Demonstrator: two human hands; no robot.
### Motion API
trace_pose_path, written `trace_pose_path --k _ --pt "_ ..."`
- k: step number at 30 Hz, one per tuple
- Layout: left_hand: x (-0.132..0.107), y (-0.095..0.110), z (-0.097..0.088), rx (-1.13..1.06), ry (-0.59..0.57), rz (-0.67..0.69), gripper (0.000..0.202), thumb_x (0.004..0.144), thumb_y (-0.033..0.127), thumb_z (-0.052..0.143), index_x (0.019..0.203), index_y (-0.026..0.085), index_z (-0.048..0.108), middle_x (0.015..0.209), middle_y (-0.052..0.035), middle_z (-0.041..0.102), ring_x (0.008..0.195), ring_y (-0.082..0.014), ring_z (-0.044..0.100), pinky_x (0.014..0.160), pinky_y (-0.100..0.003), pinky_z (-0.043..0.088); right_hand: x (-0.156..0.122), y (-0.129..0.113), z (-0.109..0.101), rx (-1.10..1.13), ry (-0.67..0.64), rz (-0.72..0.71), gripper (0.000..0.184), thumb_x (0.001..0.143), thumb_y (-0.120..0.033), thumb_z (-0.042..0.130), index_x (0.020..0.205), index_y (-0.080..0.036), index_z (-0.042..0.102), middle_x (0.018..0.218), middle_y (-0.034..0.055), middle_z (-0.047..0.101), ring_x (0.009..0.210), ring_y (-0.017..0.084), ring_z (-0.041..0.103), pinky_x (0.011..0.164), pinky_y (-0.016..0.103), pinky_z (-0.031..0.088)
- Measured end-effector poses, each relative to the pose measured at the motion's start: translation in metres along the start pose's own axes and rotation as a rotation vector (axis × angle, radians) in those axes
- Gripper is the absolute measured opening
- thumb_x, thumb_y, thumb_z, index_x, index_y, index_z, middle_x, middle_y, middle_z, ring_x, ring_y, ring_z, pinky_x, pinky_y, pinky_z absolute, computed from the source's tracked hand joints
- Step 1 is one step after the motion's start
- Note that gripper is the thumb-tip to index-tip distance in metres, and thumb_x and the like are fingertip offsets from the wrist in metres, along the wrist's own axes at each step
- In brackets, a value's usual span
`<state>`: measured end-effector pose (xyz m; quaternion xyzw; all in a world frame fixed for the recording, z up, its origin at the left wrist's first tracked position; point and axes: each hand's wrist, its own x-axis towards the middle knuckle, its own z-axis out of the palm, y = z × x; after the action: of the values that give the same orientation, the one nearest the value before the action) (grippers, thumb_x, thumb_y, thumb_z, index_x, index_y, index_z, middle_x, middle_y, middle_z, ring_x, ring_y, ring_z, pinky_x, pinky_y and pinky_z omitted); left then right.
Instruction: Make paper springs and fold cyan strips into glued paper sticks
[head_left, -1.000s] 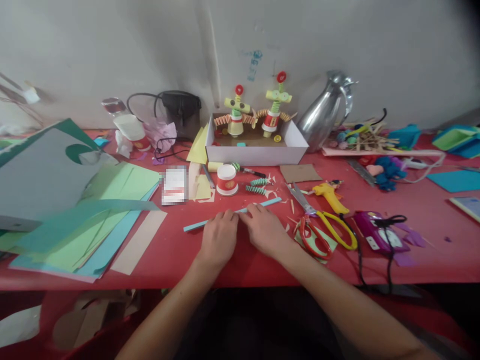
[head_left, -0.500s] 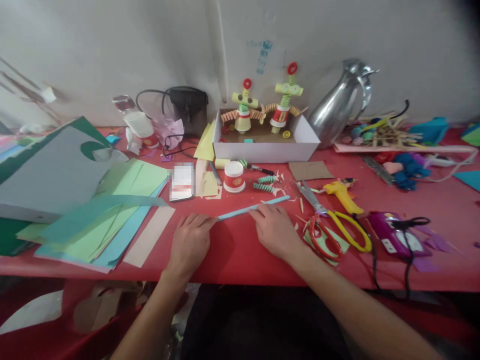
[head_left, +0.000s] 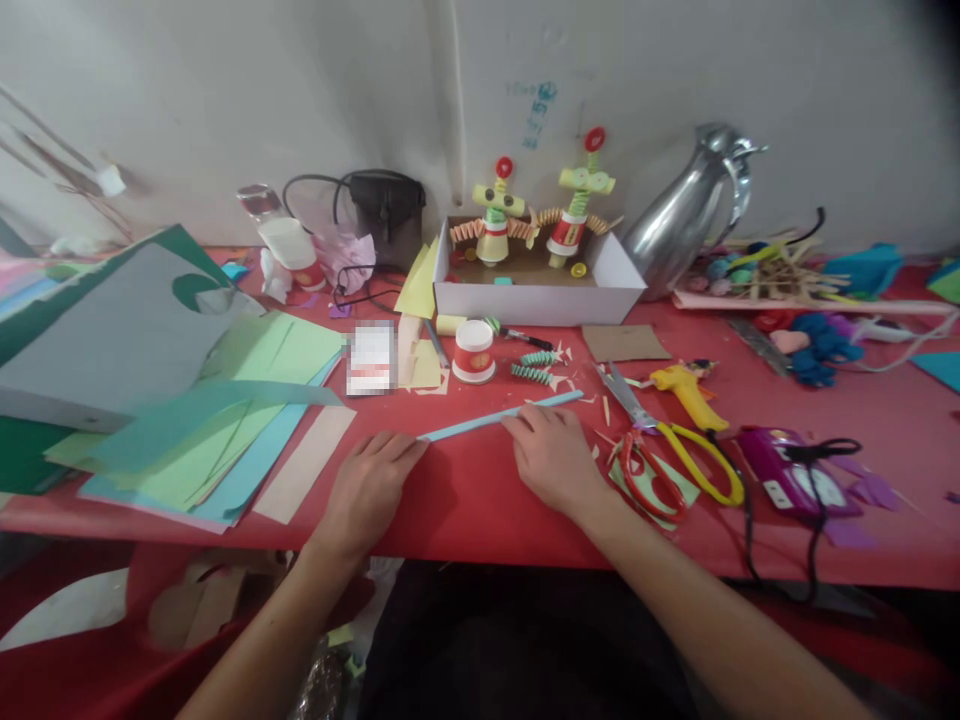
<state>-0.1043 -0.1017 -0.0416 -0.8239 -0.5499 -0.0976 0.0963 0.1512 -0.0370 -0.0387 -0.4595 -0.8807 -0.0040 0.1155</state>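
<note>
1. My left hand (head_left: 371,485) lies palm down on the red tabletop (head_left: 480,515), fingers extended and nearly flat. The fingertips (head_left: 411,447) touch the left end of a long, narrow light-blue paper strip (head_left: 487,419).
2. My right hand (head_left: 551,460) is also palm down and spread flat, not closed around anything. Its fingertips rest on the same strip, right of its middle.
3. The strip lies flat on the tabletop between and ahead of both hands. It runs slantwise, its right end farther from me than its left.
4. Just beside my right hand lie a pair of scissors with red and yellow handles (head_left: 664,455), blades pointing away from me. A yellow glue gun (head_left: 684,388) lies near them.
5. Beyond the strip stands an upturned white paper cup with a red band (head_left: 474,352), with two small green paper springs (head_left: 532,367) beside it.
6. Behind these sits a shallow white cardboard box (head_left: 540,300) holding two small paper-cup figures (head_left: 532,220).
7. Left of my left hand lies a loose stack of green, blue and tan paper sheets (head_left: 225,420).
8. A polished steel jug (head_left: 686,215) stands to the right of the box.
</note>
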Motion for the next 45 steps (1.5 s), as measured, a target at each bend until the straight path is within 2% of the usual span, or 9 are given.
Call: trace_pose_path --k 5,11,15,21,24,30,36,40,45 --pt "-0.018 0.004 0.005 0.025 0.148 -0.065 0.045 0.081 -0.002 0.044 0.111 0.019 0.071 0.115 -0.0062 0.074 0.097 -0.0226 0.069 0.09 -0.038 0.049 -0.002 0.001 0.0 0.016 0.009 0.003 0.029 0.093 -0.015 0.046 0.117 -0.021 0.062 0.107 0.0095 0.063 0.103 0.026 0.055 0.085 0.04 0.031" --pt "-0.027 0.013 -0.004 0.204 0.37 -0.436 0.025 0.081 0.008 0.052 0.092 0.017 0.073 0.098 -0.01 0.076 0.092 -0.0295 0.068 0.084 -0.046 0.049 -0.002 0.0 0.004 0.019 0.024 -0.01 0.029 0.093 -0.015 0.046 0.116 -0.02 0.062 0.108 0.0097 0.062 0.106 0.026 0.054 0.086 0.04 0.031" --pt "-0.011 0.018 -0.006 0.082 0.275 -0.292 0.029 0.085 0.012 0.051 0.105 0.018 0.072 0.113 -0.0103 0.072 0.105 -0.0289 0.063 0.089 -0.043 0.049 -0.002 -0.001 0.004 0.008 0.035 -0.01 0.025 0.093 -0.015 0.046 0.112 -0.019 0.063 0.109 0.0099 0.062 0.105 0.025 0.053 0.085 0.039 0.031" --pt "0.012 0.004 0.001 -0.067 0.023 -0.209 0.033 0.087 0.007 0.044 0.1 0.017 0.073 0.101 -0.0093 0.073 0.093 -0.0259 0.065 0.082 -0.038 0.051 0.003 -0.009 -0.003 0.011 0.066 -0.04 0.021 0.093 -0.015 0.047 0.101 -0.017 0.066 0.105 0.01 0.064 0.103 0.025 0.054 0.092 0.042 0.029" --pt "0.015 -0.004 -0.002 -0.089 -0.024 -0.15 0.035 0.086 0.004 0.042 0.1 0.016 0.072 0.1 -0.0101 0.072 0.093 -0.026 0.065 0.081 -0.038 0.051 0.012 -0.022 -0.008 0.062 0.07 -0.121 0.021 0.092 -0.014 0.049 0.103 -0.017 0.067 0.111 0.0105 0.064 0.105 0.025 0.053 0.093 0.041 0.029" --pt "0.017 -0.007 -0.001 -0.28 0.039 -0.226 0.026 0.09 0.01 0.042 0.09 0.017 0.068 0.089 -0.009 0.069 0.088 -0.0245 0.063 0.077 -0.036 0.05 0.031 -0.046 -0.006 0.18 -0.041 -0.178 0.019 0.094 -0.016 0.052 0.1 -0.019 0.07 0.098 0.0073 0.068 0.096 0.022 0.057 0.082 0.036 0.034" --pt "0.009 -0.008 0.002 -0.59 0.054 -0.328 0.016 0.088 0.024 0.059 0.1 0.02 0.067 0.101 -0.0063 0.072 0.096 -0.0229 0.065 0.086 -0.037 0.051 0.03 -0.04 0.003 0.186 -0.033 -0.178 0.022 0.095 -0.013 0.05 0.099 -0.019 0.071 0.094 0.0062 0.071 0.091 0.021 0.06 0.082 0.035 0.034" --pt "0.005 0.002 0.005 -0.654 0.169 -0.355 0.025 0.082 0.017 0.064 0.107 0.022 0.068 0.106 -0.0052 0.072 0.098 -0.0218 0.066 0.089 -0.035 0.052 0.027 -0.036 0.002 0.229 -0.022 -0.217 0.022 0.095 -0.013 0.051 0.1 -0.019 0.071 0.093 0.0052 0.072 0.089 0.021 0.06 0.08 0.035 0.034" --pt "0.004 0.008 0.006 -0.802 0.288 -0.37 0.014 0.087 0.021 0.06 0.094 0.022 0.073 0.094 -0.0032 0.074 0.088 -0.018 0.068 0.082 -0.03 0.052 0.025 -0.031 0.001 0.273 -0.002 -0.24 0.021 0.096 -0.014 0.051 0.097 -0.018 0.071 0.09 0.0054 0.072 0.087 0.02 0.06 0.079 0.033 0.035"
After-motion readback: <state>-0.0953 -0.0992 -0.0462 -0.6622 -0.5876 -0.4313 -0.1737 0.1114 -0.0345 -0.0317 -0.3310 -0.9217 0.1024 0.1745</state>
